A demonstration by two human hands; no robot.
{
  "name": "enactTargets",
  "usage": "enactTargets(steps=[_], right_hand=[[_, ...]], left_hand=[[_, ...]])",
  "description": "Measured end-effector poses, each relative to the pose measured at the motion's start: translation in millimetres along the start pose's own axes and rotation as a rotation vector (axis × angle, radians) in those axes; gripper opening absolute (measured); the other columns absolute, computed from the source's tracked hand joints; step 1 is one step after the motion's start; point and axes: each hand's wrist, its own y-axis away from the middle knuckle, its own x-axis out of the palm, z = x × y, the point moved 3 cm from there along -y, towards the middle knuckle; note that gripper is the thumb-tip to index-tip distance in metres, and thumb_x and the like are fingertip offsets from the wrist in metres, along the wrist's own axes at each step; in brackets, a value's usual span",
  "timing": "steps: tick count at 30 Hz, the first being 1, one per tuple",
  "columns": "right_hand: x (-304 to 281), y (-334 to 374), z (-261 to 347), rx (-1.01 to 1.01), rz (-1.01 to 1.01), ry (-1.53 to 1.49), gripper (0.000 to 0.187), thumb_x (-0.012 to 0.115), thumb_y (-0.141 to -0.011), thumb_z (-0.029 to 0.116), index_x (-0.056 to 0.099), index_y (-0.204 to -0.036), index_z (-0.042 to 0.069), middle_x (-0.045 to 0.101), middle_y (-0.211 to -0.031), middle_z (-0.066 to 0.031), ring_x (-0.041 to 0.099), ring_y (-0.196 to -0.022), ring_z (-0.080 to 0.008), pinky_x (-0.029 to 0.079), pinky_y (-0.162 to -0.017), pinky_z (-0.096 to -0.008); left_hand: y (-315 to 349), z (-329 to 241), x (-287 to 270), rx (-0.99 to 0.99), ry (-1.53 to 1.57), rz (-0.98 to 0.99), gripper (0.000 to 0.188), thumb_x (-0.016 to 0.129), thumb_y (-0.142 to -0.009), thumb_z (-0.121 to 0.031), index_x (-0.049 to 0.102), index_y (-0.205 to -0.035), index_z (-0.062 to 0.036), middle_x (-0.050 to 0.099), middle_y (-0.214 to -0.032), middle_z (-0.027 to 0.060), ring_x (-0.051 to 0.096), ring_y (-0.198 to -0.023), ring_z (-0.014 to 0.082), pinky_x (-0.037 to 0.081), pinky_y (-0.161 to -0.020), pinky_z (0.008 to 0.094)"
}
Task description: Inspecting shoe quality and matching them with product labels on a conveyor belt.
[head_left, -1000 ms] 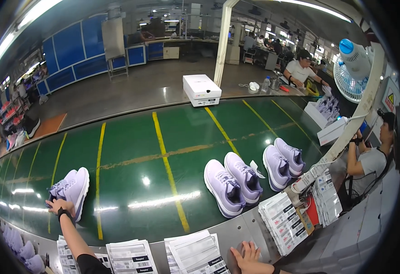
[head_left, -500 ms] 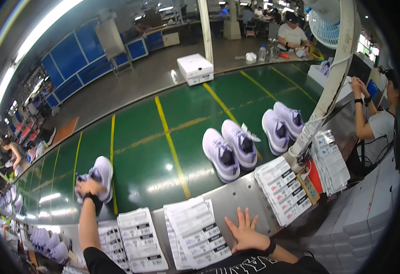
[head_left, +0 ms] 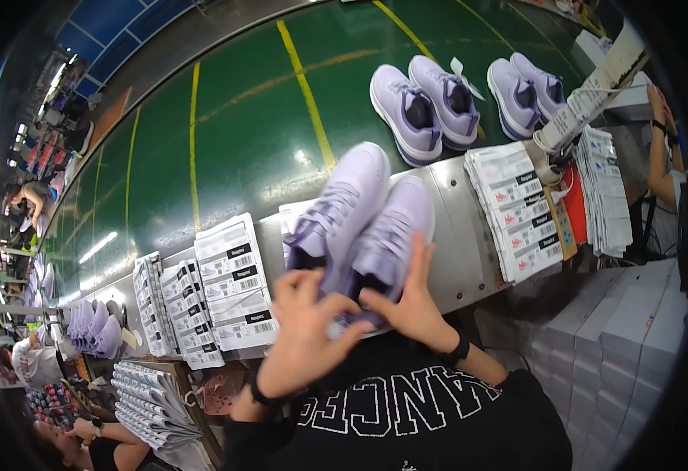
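Both hands are gripping a pair of lilac sneakers (head_left: 360,228) at the heel end, near edge of the metal ledge (head_left: 458,235). Left hand (head_left: 309,334) is curling fingers closed around the left shoe's heel; right hand (head_left: 407,302) is pressing flat, fingers half-spread, against the right shoe. Label sheets (head_left: 234,282) are lying just left; two more sneaker pairs (head_left: 430,106) are sitting farther on the green belt (head_left: 242,133).
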Motion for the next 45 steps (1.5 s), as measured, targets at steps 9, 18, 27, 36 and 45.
enactTargets(steps=[9,18,27,36,45], right_hand=[[-33,-14,-2,-0.089,0.020,0.266,0.094,0.072,-0.072,0.013,0.013,-0.143,-0.002,0.033,-0.139,-0.0281,0.036,-0.130,-0.0356,0.030,-0.105,-0.0368],[-31,-11,7,-0.092,-0.001,0.372,0.091,0.073,-0.071,0.020,0.019,-0.141,-0.001,0.031,-0.136,-0.0342,0.031,-0.128,-0.0470,0.035,-0.101,-0.0452],[-36,-15,-2,-0.074,0.007,0.428,0.092,0.073,-0.068,0.018,0.020,-0.142,0.001,0.035,-0.133,-0.0346,0.040,-0.120,-0.0495,0.040,-0.096,-0.0458],[-35,-27,4,-0.048,0.015,0.333,0.091,0.073,-0.064,0.011,0.024,-0.140,0.000,0.039,-0.132,-0.0312,0.042,-0.120,-0.0469,0.039,-0.097,-0.0438],[-39,-17,31,-0.746,-0.232,0.556,0.034,0.065,-0.057,-0.002,0.063,-0.091,0.003,0.058,-0.098,-0.0113,0.058,-0.094,-0.0317,0.051,-0.075,-0.0388]], left_hand=[[15,-19,-7,0.120,0.640,0.300,0.030,0.072,-0.075,-0.015,0.064,-0.103,-0.0059,0.033,-0.142,0.0247,0.033,-0.131,0.0375,0.024,-0.106,0.0431],[25,4,-5,-0.081,1.455,0.399,0.017,0.060,-0.079,-0.004,0.063,-0.094,0.0032,0.045,-0.128,0.0321,0.048,-0.118,0.0362,0.014,-0.109,0.0478],[15,16,18,0.300,0.876,0.985,0.028,0.051,-0.092,-0.019,0.058,-0.113,-0.0022,0.051,-0.130,0.0163,0.044,-0.126,0.0281,-0.008,-0.104,0.0546],[51,19,71,0.530,-0.113,0.553,0.039,0.054,-0.078,-0.019,0.054,-0.112,-0.0004,0.051,-0.126,0.0187,0.046,-0.124,0.0270,0.038,-0.096,0.0518],[5,56,-13,-0.118,0.359,-0.218,0.047,0.071,-0.069,-0.004,0.057,-0.113,0.0003,0.065,-0.101,0.0153,0.064,-0.091,0.0240,0.051,-0.074,0.0290]])
